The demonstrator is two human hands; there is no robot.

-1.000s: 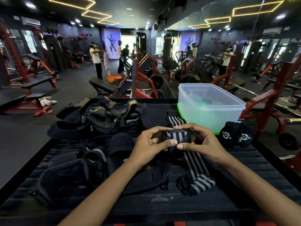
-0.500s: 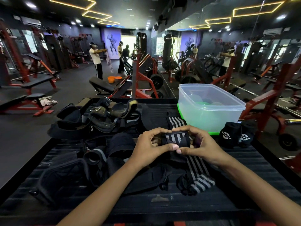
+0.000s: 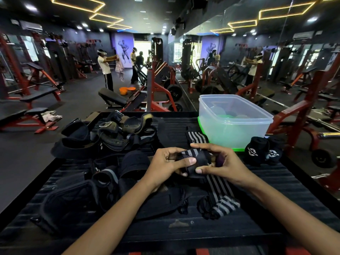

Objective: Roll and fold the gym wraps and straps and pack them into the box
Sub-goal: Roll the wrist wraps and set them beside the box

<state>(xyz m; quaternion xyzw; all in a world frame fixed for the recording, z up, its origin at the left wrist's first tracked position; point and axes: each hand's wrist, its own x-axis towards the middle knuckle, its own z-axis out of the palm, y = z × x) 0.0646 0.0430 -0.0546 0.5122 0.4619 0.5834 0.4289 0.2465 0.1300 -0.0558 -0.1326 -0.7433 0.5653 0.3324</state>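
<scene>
- The left hand (image 3: pixel 166 163) and the right hand (image 3: pixel 221 163) meet at the centre of the frame, both with fingers (image 3: pixel 191 161) curled around one black-and-grey striped wrap (image 3: pixel 196 159); each thumb presses on the roll's near face.
- The roll is held just above the counter (image 3: pixel 276 183); its loose tail runs down and toward the lower right, ending in a bunched striped end (image 3: pixel 223 206) lying on the counter.
- A second striped wrap (image 3: pixel 197 138) lies flat just behind the hands, partly hidden by them.
- One clear box (image 3: pixel 233 122) with a green base edge stands in the upper right part of the counter, open at the top; faint round shapes show through its wall.
- Two rolled black wraps (image 3: pixel 263 151) with white logos sit side by side, right of the hands and just in front of the box.
- A heap of black straps and pads (image 3: pixel 103 140) fills the left half of the counter; their count cannot be told.
- Behind, gym benches and three standing people (image 3: pixel 105 70) show in the upper left.
</scene>
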